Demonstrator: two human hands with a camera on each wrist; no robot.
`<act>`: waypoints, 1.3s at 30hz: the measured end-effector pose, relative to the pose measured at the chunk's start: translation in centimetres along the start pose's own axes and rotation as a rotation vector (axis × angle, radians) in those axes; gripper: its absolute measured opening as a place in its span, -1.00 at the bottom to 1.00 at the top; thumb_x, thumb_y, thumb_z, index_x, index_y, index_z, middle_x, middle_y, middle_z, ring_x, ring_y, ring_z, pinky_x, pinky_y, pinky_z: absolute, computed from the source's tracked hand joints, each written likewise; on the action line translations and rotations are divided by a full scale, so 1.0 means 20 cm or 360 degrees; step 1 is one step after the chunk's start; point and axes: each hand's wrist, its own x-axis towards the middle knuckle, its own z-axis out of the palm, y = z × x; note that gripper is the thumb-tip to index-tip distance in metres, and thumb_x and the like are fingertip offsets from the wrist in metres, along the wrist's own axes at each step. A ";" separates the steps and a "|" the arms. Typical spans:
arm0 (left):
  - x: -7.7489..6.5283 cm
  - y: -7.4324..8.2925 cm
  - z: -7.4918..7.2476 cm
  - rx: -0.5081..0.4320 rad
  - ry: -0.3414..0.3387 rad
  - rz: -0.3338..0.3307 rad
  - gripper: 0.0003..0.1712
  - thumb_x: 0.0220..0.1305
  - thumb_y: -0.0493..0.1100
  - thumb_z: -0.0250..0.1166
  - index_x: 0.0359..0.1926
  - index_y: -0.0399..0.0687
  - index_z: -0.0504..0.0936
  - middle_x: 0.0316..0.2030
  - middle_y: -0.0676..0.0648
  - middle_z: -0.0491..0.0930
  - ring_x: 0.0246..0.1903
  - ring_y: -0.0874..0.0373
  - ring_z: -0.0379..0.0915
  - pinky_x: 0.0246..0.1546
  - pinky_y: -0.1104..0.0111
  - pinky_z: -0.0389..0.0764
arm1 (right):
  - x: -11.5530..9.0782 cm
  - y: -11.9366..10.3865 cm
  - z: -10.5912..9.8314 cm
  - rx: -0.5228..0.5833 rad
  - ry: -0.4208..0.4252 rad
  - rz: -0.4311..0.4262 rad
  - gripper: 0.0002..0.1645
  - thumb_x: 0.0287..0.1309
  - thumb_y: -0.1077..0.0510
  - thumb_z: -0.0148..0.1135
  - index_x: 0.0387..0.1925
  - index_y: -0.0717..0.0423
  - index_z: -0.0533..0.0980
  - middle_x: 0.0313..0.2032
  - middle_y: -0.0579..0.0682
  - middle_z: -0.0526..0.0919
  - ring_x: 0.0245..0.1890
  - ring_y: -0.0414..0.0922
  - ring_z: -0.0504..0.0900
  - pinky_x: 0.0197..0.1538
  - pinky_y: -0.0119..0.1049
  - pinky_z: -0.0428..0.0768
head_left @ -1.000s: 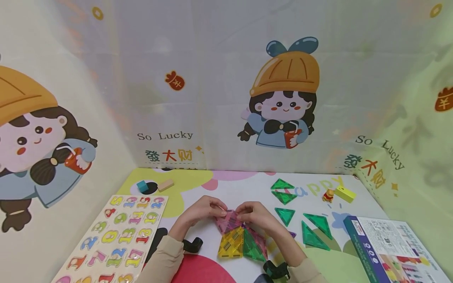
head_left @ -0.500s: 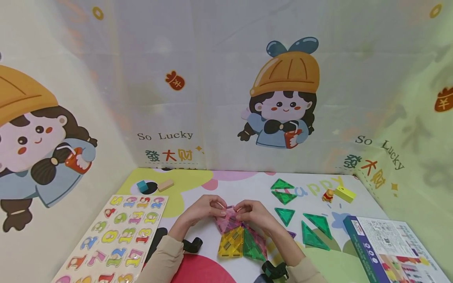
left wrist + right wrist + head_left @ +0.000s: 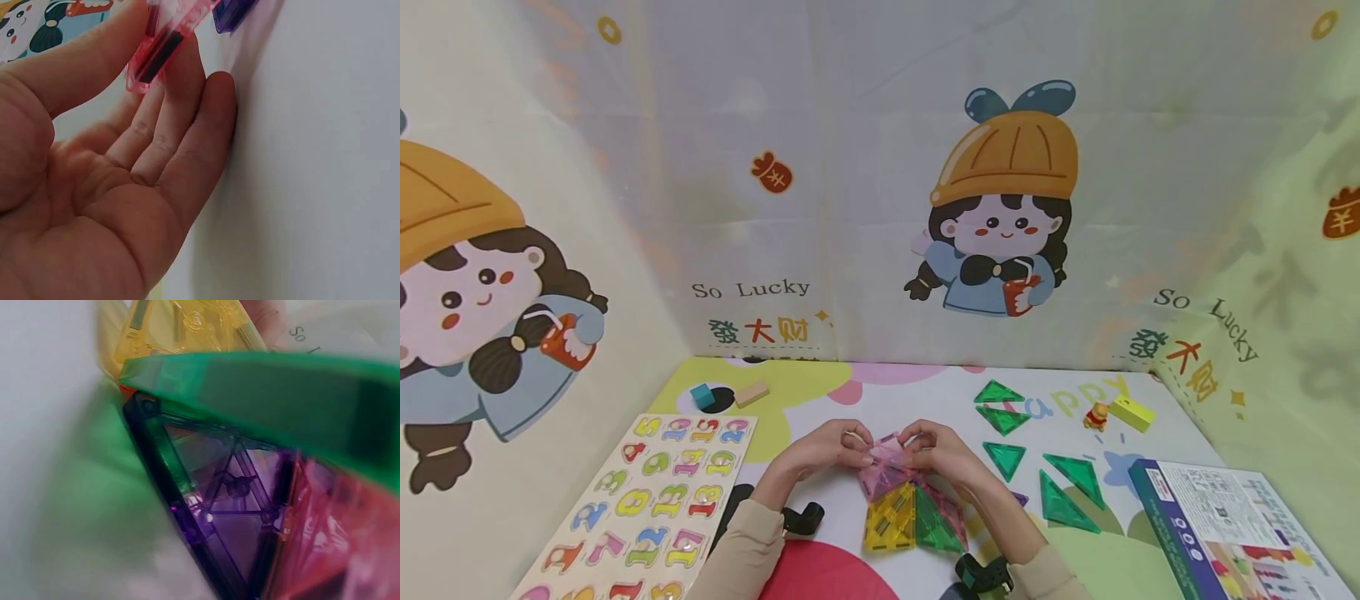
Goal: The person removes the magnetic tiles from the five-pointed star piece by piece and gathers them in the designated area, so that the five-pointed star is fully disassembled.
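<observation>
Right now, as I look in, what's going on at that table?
A person's left hand and right hand pinch pink tiles from either side. In front of these, a yellow tile and a green tile sit side by side. Loose green triangles lie off to the right.

The magnetic-tile structure [image 3: 895, 510] is combining translucent pink, yellow, green and purple; the loose triangular tiles [image 3: 1004, 457] are gleaming translucent green. The puzzle board [image 3: 664, 444] is showing multicoloured numerals [image 3: 632, 502] on cream, the cube [image 3: 702, 395] is looking teal, and the sleeves [image 3: 748, 542] are looking plain beige.
</observation>
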 end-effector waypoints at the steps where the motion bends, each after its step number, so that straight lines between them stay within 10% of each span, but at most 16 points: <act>1: 0.00 0.00 0.00 0.0015 -0.0007 0.0002 -0.71 0.19 -0.21 0.41 -0.11 -0.24 0.59 -0.33 -0.01 0.71 -0.34 0.21 0.58 -0.23 0.40 0.58 | 0.00 0.00 0.00 0.0010 -0.0001 -0.0005 -0.63 0.09 0.33 0.25 -0.01 0.27 0.48 -0.37 0.03 0.55 -0.48 -0.17 0.49 -0.36 -0.36 0.54; 12: 0.01 -0.02 0.00 0.0097 -0.0114 0.0049 -0.82 0.18 -0.25 0.42 -0.18 -0.22 0.75 -0.27 -0.03 0.73 -0.35 0.26 0.52 -0.24 0.43 0.57 | 0.04 -0.02 -0.20 -0.0010 0.0263 -0.0104 -0.67 0.24 0.34 0.22 0.02 0.37 0.45 -0.32 0.11 0.59 -0.43 -0.07 0.69 -0.22 -0.17 0.68; 24: -0.01 -0.03 0.02 0.0198 -0.0144 0.0108 -0.87 0.16 -0.31 0.42 -0.24 -0.14 0.77 -0.30 -0.05 0.75 -0.41 0.28 0.53 -0.32 0.46 0.55 | 0.26 -0.03 -0.48 -0.0208 0.0524 0.0172 -0.70 0.27 0.29 0.19 -0.01 0.39 0.50 -0.32 0.12 0.63 -0.41 -0.11 0.63 -0.17 -0.22 0.67; 39: -0.01 -0.04 -0.01 0.0095 -0.0113 0.0094 -0.89 0.15 -0.32 0.42 -0.25 -0.15 0.77 -0.30 -0.05 0.75 -0.40 0.23 0.54 -0.29 0.41 0.57 | 0.28 -0.06 -0.43 -0.0791 0.0631 0.0106 -0.72 0.22 0.29 0.19 -0.04 0.32 0.57 -0.11 0.20 0.64 -0.20 0.01 0.52 -0.16 -0.25 0.56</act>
